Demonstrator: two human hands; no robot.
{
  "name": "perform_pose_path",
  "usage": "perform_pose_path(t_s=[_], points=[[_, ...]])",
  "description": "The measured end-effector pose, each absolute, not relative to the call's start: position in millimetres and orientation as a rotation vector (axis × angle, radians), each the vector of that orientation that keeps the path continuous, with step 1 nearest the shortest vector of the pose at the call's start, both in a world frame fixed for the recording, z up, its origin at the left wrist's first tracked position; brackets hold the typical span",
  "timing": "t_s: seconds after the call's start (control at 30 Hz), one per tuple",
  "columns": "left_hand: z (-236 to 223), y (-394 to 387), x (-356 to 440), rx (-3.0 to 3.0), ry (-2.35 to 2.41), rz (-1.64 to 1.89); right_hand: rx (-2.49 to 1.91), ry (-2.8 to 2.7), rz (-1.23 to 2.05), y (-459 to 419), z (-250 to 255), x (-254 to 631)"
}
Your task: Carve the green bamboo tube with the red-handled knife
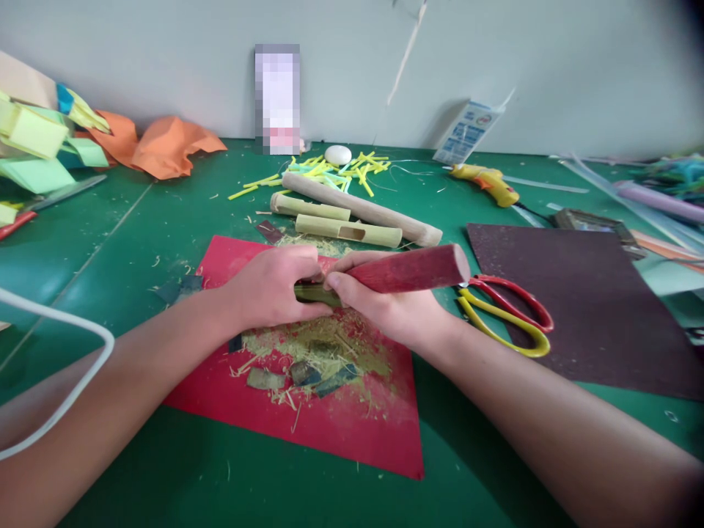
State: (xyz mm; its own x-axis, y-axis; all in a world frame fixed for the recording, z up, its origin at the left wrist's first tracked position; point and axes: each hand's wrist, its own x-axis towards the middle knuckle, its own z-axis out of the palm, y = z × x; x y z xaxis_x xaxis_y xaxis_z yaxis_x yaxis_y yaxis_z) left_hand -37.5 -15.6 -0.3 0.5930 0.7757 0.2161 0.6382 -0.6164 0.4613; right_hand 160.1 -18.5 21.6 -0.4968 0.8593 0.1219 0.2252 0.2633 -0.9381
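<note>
My left hand (pixel 275 286) is closed around a short green bamboo piece (pixel 319 295), holding it level over a red sheet (pixel 379 440). In my right hand (pixel 385 304) is a tool with a thick red wooden handle (pixel 412 269), its butt end pointing right. The working end of the tool is hidden between my hands, against or close to the bamboo. Below them, pale shavings and sawdust (pixel 330 345) cover the middle of the sheet, with several dark scraps (pixel 305 374) among them.
Beyond my hands lie two split bamboo pieces (pixel 379 234) and a wooden rod (pixel 352 205). Red-and-yellow-handled scissors (pixel 511 315) rest partly on a dark sheet (pixel 605 315) to the right. A yellow glue gun (pixel 487 183) sits farther back. A white cable (pixel 104 345) loops in at left.
</note>
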Motion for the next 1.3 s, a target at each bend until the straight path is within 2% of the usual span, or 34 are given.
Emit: perform_pose_path(t_s=[0.6, 1.3], points=[[6.7, -15.8, -36.6, 2.467, 1.108, 0.566, -1.122, -1.894, 0.928, -13.1, 16.3, 172.1], [6.4, -16.3, -36.0, 2.478, 1.140, 0.545, -1.087, -1.820, 0.921, -9.9, 10.7, 174.5]])
